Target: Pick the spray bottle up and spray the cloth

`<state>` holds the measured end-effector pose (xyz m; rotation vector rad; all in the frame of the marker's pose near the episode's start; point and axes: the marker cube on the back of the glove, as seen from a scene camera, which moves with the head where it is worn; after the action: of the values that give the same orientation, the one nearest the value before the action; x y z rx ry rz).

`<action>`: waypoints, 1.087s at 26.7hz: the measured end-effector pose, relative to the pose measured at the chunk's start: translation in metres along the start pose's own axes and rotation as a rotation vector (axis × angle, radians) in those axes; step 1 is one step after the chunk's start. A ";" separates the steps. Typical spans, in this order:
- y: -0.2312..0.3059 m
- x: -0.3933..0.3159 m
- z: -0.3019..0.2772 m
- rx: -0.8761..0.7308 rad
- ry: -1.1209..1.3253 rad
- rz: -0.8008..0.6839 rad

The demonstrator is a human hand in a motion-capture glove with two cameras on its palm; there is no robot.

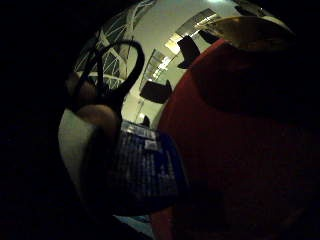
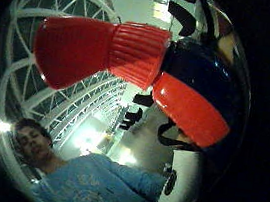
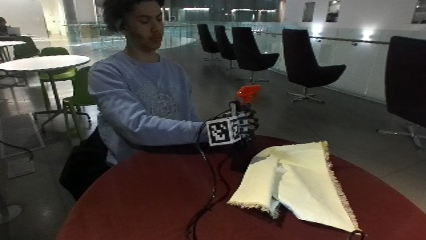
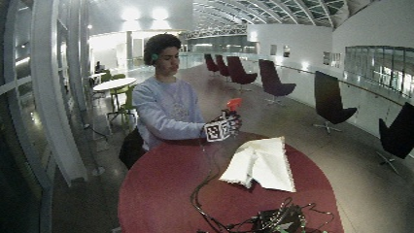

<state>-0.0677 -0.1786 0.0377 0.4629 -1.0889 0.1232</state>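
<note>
A spray bottle (image 3: pixel 245 120) with a red head (image 3: pixel 248 93) and a dark body stands upright above the far side of the round red table (image 3: pixel 146 200). My gloved right hand (image 3: pixel 241 127) grips its body. The bottle's foot is close to the table beside the cloth; I cannot tell whether it touches. A pale yellow cloth (image 3: pixel 299 180) lies folded on the table just to the right. In the thumb side palm view the red head (image 2: pixel 106 51) and red trigger (image 2: pixel 189 108) sit close. The little finger side palm view shows the blue label (image 1: pixel 145 170) against the palm.
Cables run from the hand across the table (image 4: pixel 162 194) to a tangle of gear (image 4: pixel 275 221) at its near edge. Black chairs (image 3: pixel 306 65) stand behind on the floor. A white table with green chairs (image 3: pixel 46 65) is at the back left.
</note>
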 end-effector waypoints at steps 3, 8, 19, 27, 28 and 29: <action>0.008 0.002 -0.012 -0.015 0.025 0.007; 0.026 -0.001 -0.065 -0.027 0.141 -0.007; 0.108 0.004 -0.213 -0.021 0.650 0.117; 0.166 0.019 -0.293 0.040 0.951 0.193; 0.171 0.021 -0.300 0.043 0.966 0.201; 0.176 0.023 -0.306 0.045 0.975 0.209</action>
<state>0.1394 0.1052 -0.0055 0.2656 -0.1705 0.5017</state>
